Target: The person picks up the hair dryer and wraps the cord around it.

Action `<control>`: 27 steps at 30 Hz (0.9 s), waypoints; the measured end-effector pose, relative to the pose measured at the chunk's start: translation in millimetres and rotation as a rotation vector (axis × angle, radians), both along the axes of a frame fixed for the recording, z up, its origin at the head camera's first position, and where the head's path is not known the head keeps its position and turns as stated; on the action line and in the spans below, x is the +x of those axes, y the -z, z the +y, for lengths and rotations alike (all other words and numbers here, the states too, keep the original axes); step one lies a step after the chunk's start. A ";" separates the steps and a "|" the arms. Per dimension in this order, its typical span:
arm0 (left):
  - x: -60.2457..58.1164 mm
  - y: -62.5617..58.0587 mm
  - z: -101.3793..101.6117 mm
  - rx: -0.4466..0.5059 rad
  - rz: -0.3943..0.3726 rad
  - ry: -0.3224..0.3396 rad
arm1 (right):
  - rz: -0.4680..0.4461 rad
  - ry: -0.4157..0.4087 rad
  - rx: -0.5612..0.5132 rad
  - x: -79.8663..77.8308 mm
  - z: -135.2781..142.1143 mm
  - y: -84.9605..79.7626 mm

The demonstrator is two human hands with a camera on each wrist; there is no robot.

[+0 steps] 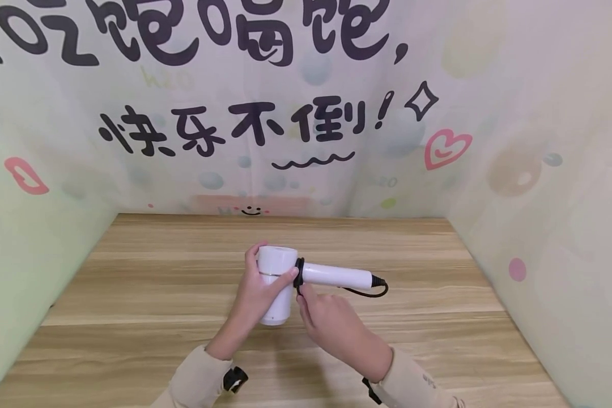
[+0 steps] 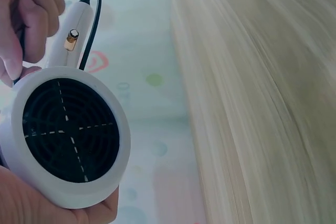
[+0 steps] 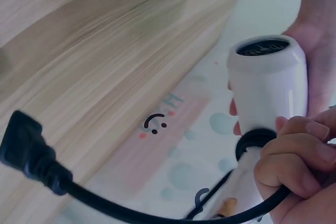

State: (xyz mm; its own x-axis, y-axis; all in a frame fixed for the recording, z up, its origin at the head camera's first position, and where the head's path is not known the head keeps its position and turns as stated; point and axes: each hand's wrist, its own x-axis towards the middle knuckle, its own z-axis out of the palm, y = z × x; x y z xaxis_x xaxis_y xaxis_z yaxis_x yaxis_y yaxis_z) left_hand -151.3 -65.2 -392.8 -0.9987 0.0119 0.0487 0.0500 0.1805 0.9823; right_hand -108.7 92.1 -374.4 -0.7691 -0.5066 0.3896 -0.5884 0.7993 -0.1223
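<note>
A white hair dryer point(image 1: 277, 260) is held above the table, its handle point(image 1: 336, 276) pointing right. My left hand point(image 1: 255, 292) grips the barrel, with the thumb across its front near the handle. Black power cord point(image 1: 299, 272) is looped round the handle where it meets the barrel. Curled fingers of my right hand point(image 1: 336, 323) hold the cord beside those loops. From that hand a length ends in a loose black plug point(image 3: 23, 140) in the right wrist view. The left wrist view shows the dryer's dark round grille point(image 2: 71, 129) and the handle's gold switch point(image 2: 72, 39).
Below the hands lies a wood-grain table point(image 1: 158, 272). Pale printed walls point(image 1: 234, 181) with black lettering enclose it at the back and both sides. Another stretch of cord point(image 1: 385, 292) bends back from the handle's end.
</note>
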 end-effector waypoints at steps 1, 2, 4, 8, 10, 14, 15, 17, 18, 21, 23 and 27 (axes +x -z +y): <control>0.1 -0.6 -0.4 0.006 -0.002 0.001 | 0.019 0.000 0.002 -0.2 -0.5 1.2; 0.2 -1.2 -0.8 0.013 -0.004 0.003 | 0.031 0.000 -0.001 -0.5 -0.9 2.3; 1.2 -2.9 -1.4 0.023 -0.005 0.001 | 0.046 -0.002 -0.014 -1.1 -1.4 4.7; 3.5 -6.8 -2.4 0.047 -0.006 0.004 | 0.077 -0.011 -0.058 -3.3 -0.9 11.3; 4.7 -8.8 -2.9 0.060 -0.008 0.008 | 0.103 -0.022 -0.088 -4.9 0.0 15.4; 7.0 -12.5 -3.0 0.087 -0.011 0.018 | 0.171 -0.048 -0.123 -8.6 2.5 23.3; 7.6 -13.3 -3.0 0.094 -0.015 0.021 | 0.190 -0.055 -0.127 -9.3 3.1 24.7; 8.8 -14.6 -2.9 0.106 -0.023 0.025 | 0.231 -0.063 -0.126 -11.3 4.3 27.6; 9.4 -15.1 -2.8 0.113 -0.028 0.027 | 0.253 -0.067 -0.125 -12.0 4.9 28.4; 10.3 -16.0 -2.3 0.131 -0.044 0.029 | 0.312 -0.076 -0.122 -14.4 6.6 31.0; 10.4 -16.1 -1.7 0.145 -0.054 0.027 | 0.346 -0.079 -0.120 -16.2 7.7 32.5; 10.9 -15.7 -0.5 0.173 -0.077 0.028 | 0.402 -0.089 -0.117 -20.8 10.5 37.1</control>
State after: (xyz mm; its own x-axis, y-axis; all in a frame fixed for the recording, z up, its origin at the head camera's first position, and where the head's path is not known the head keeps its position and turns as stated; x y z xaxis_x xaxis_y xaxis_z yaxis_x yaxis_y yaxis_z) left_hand -140.4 -65.6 -377.2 -0.9990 0.0382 -0.0241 -0.0238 0.0078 0.9997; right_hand -129.5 102.5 -411.5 -0.4996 -0.4992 0.7080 -0.6740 0.7374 0.0443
